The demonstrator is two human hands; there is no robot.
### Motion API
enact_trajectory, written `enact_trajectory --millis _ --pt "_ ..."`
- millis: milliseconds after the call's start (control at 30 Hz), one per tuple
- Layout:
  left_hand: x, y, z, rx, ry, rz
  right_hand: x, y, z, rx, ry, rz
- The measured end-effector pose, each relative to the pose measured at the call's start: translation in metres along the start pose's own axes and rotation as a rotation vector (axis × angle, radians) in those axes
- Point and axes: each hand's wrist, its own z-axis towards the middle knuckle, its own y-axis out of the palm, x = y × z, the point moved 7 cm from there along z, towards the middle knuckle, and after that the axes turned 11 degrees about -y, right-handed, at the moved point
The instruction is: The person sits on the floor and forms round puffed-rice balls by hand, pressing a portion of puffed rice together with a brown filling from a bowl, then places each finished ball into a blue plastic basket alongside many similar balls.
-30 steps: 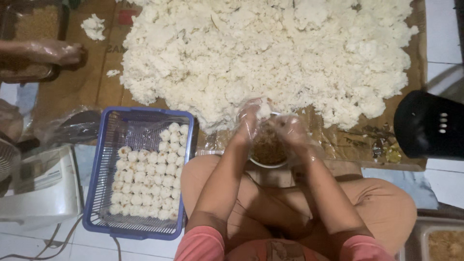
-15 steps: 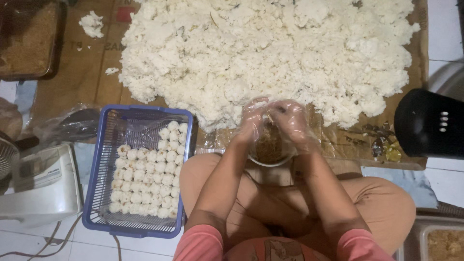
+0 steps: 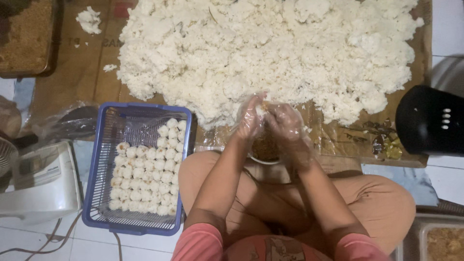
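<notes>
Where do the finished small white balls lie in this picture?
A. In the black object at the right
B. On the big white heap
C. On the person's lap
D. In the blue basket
D: the small white balls lie in rows inside the blue basket.

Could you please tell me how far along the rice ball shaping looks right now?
Done: rows of balls fill about half the blue basket. In hand: the gloved left hand and right hand press a rice lump above a bowl of brown filling. Left: most of the rice heap.
</notes>
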Motion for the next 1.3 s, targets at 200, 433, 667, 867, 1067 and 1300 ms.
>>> enact_trajectory --millis 200,433,667,867,1067,1300 --pt "0.013 0.009 -0.028 0.115 -0.093 0.166 0.05 0.058 -0.049 -0.018 0.887 0.759" --pt "0.03 0.023 -0.068 0.119 -0.264 0.102 0.067 0.049 -0.069 0.11 0.721 0.393" --pt "0.033 0.031 -0.088 0.139 -0.35 0.131 0.025 0.065 -0.025 0.035 0.567 0.484" --pt "0.028 0.024 -0.079 0.165 -0.466 0.294 -0.016 0.047 0.008 -0.117 -0.016 -0.058" --pt "0.024 0.017 -0.048 0.241 -0.246 0.627 0.063 0.103 -0.033 -0.283 0.804 0.485" --pt "0.016 0.012 -0.043 0.223 -0.276 0.492 0.071 0.136 -0.076 0.291 1.881 1.17"
